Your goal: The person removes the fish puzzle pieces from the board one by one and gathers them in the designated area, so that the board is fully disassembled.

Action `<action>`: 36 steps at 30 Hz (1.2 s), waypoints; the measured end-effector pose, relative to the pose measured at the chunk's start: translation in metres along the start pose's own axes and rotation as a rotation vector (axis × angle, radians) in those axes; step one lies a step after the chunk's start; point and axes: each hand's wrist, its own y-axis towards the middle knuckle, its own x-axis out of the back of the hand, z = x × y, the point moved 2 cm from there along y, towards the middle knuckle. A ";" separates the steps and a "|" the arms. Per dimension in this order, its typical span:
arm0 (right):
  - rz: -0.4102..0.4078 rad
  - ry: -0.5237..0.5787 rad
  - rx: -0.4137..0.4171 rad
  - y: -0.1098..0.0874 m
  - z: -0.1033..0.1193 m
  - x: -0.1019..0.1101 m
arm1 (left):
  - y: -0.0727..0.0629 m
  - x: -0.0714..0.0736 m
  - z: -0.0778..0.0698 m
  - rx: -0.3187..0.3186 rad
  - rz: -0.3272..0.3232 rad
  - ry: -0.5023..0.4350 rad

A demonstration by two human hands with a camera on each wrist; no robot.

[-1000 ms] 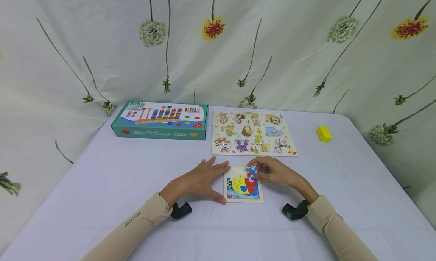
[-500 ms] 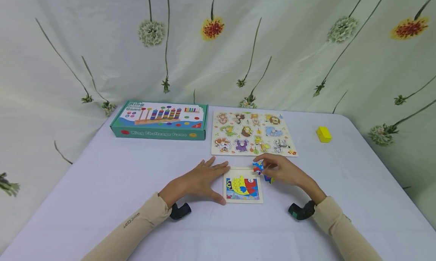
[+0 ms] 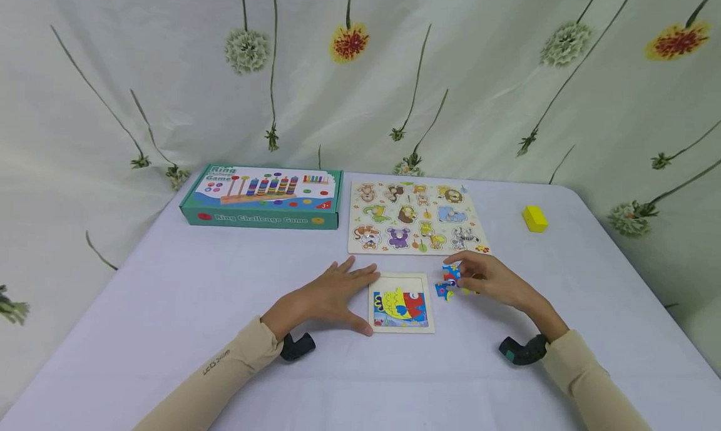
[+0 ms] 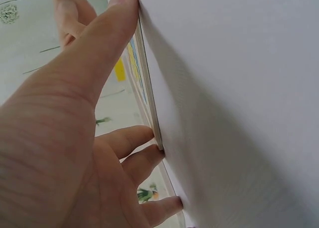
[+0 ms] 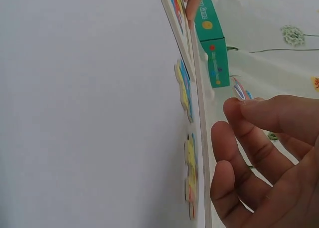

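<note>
A fish jigsaw tray point(image 3: 402, 281) with a pale wooden frame lies on the table, its lower part filled with pieces. My left hand point(image 3: 332, 298) spreads its fingers along the tray's left side; in the left wrist view, thumb and fingertips touch the tray's edge point(image 4: 151, 99). To the right of the tray, my right hand point(image 3: 492, 279) pinches a blue and red puzzle piece point(image 3: 450, 272) between thumb and fingers, raised above the table in the right wrist view. Beneath it lie loose puzzle pieces point(image 5: 183, 91), partly hidden by the hand in the head view.
Behind the tray lies an animal peg puzzle board point(image 3: 388, 221). A green ring game box point(image 3: 261, 196) stands at the back left, and a yellow block point(image 3: 535, 219) at the back right. A flower-patterned curtain point(image 3: 484, 74) hangs behind the white table.
My right hand has moved right, away from the tray, carrying the pinched piece from the tray's upper right to above the loose pieces. The left hand has stayed at the tray's edge.
</note>
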 end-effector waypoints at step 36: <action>-0.082 -0.062 -0.153 -0.049 -0.043 0.040 | 0.000 0.000 -0.001 0.011 -0.003 0.002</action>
